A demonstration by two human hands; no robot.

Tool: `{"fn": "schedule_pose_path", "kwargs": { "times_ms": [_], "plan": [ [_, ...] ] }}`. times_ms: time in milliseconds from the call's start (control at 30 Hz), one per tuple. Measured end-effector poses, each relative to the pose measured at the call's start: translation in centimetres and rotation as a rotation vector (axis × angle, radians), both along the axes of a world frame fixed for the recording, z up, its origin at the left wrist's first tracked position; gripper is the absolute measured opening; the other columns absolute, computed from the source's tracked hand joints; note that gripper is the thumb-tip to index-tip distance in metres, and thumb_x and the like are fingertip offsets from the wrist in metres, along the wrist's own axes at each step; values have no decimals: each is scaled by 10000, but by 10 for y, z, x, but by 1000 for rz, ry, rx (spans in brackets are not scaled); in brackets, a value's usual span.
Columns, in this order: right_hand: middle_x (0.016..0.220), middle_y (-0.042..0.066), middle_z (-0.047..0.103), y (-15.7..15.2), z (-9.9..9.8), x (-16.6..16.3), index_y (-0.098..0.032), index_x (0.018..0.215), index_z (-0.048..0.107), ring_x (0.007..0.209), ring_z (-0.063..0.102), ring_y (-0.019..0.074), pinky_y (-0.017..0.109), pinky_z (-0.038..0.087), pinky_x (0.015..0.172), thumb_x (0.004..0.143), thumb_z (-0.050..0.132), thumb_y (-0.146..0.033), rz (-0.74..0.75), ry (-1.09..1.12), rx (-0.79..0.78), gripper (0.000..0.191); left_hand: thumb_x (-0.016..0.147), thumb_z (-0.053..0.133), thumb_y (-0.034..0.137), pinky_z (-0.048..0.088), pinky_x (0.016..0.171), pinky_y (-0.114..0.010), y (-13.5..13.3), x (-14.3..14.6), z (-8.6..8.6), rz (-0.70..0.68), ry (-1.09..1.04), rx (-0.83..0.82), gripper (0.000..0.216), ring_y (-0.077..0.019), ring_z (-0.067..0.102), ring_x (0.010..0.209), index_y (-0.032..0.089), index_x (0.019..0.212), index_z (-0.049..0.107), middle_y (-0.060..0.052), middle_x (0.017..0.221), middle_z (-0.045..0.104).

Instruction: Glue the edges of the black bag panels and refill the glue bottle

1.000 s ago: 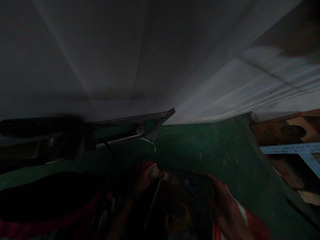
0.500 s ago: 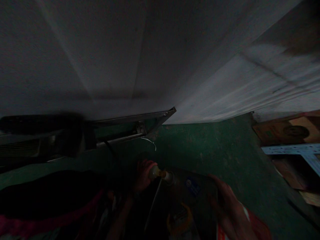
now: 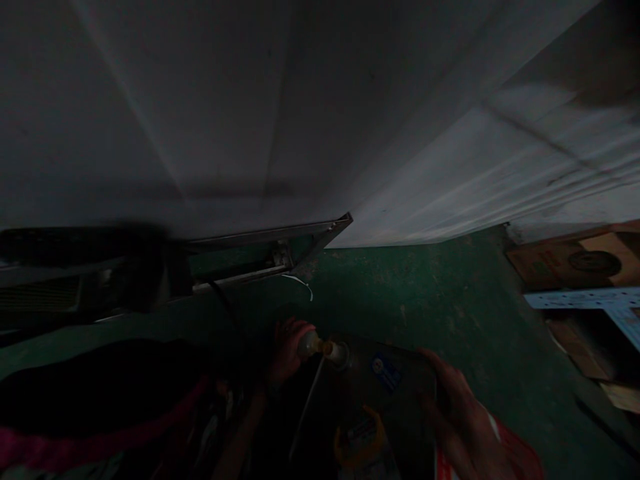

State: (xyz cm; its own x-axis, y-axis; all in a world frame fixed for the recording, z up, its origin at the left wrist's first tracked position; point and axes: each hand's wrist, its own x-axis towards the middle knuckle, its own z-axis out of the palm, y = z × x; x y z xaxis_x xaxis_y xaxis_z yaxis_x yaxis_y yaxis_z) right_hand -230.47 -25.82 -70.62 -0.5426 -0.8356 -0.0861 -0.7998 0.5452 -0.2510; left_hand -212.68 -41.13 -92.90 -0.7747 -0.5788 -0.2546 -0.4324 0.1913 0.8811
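Below, left grip (image 3: 287, 347) on cap (image 3: 321, 348), right grip (image 3: 450, 413) on can (image 3: 400, 407) edge

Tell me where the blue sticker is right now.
Head view, low and right of centre: the blue sticker is on the dark can, between the pale nozzle held by the left hand and the right hand.
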Motion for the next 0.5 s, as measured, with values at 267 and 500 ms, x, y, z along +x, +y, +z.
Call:
{"fn": "schedule_pose_path", "kwargs": {
  "times_ms": [267,500],
  "plan": [
    [1157,79,581,-2,0,-3,-260,1237,445,1051,578,258,440,506,867,818,458,-363,-60,-23,29,432,667,514,181,74,1081,-515,-1,-1,0,-5,-13,-5,589,-281,272,1296,264,1250,498,-32,1326,473],
    [1179,79,586,5,-3,-12,-260,1256,438,1061,584,252,430,517,862,836,460,-364,3,6,54,434,676,510,189,94,1075,-515,-2,-1,1,-10,5,-2,567,-282,280,1289,267,1237,503,-35,1321,480]
  ]
}}
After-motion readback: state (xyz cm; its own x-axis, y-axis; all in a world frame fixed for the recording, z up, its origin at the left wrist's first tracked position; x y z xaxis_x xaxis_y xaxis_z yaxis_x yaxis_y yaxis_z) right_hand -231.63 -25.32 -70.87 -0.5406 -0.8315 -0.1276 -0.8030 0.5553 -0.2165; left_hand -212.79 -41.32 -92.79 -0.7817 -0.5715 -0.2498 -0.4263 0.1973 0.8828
